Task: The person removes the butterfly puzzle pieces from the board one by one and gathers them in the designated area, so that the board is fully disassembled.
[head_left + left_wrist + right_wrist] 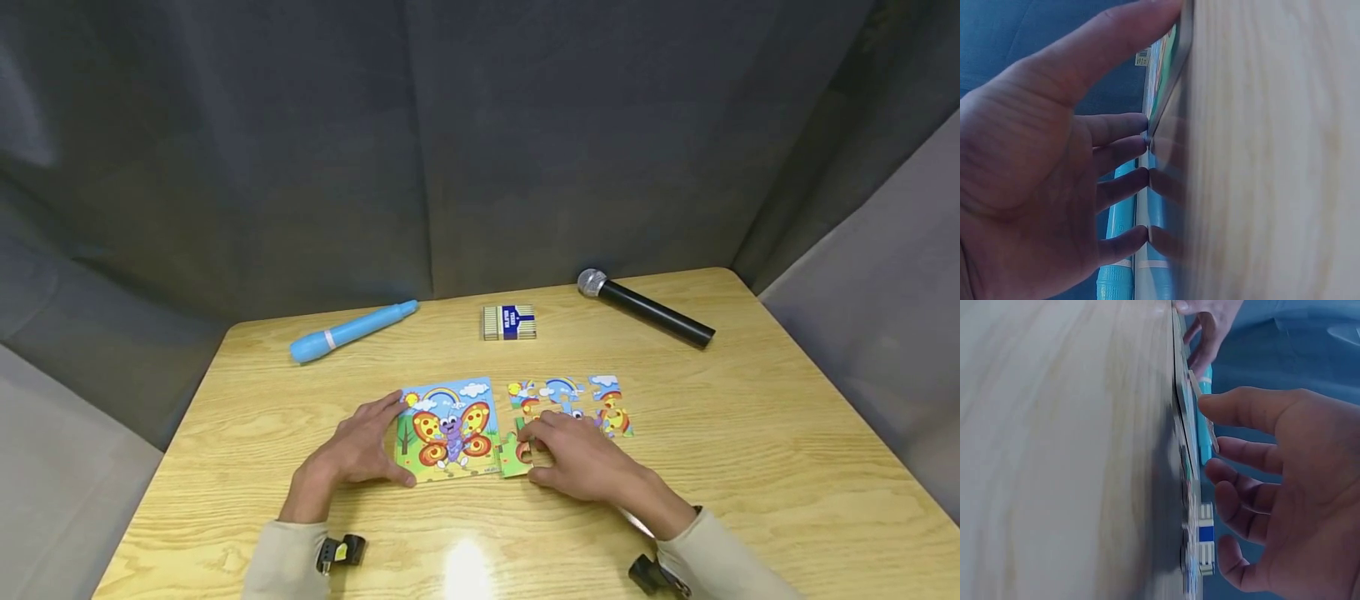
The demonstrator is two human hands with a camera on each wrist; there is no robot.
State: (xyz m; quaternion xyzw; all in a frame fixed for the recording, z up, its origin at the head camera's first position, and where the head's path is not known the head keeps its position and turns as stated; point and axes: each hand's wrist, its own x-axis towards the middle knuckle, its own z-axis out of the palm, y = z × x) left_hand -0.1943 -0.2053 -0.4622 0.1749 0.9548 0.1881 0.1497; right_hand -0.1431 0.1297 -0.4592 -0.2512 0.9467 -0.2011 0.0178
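Observation:
A square butterfly picture board [453, 433] lies flat on the table. My left hand [360, 446] spreads along its left side, the thumb near the lower edge and the fingertips near the upper left corner. In the left wrist view those fingers [1121, 128] are fairly straight and reach down to the tabletop. My right hand [581, 458] pinches a thin puzzle piece [1212, 434] between thumb and index finger, tilted above the board's right side. Several loose puzzle pieces [612, 408] lie beyond and right of this hand, which partly covers them.
Toward the back of the wooden table [750, 467] lie a blue marker-shaped stick [360, 331], a striped box [510, 322] with a blue label, and a black microphone [652, 312]. A dark curtain [480, 150] hangs behind the table's far edge.

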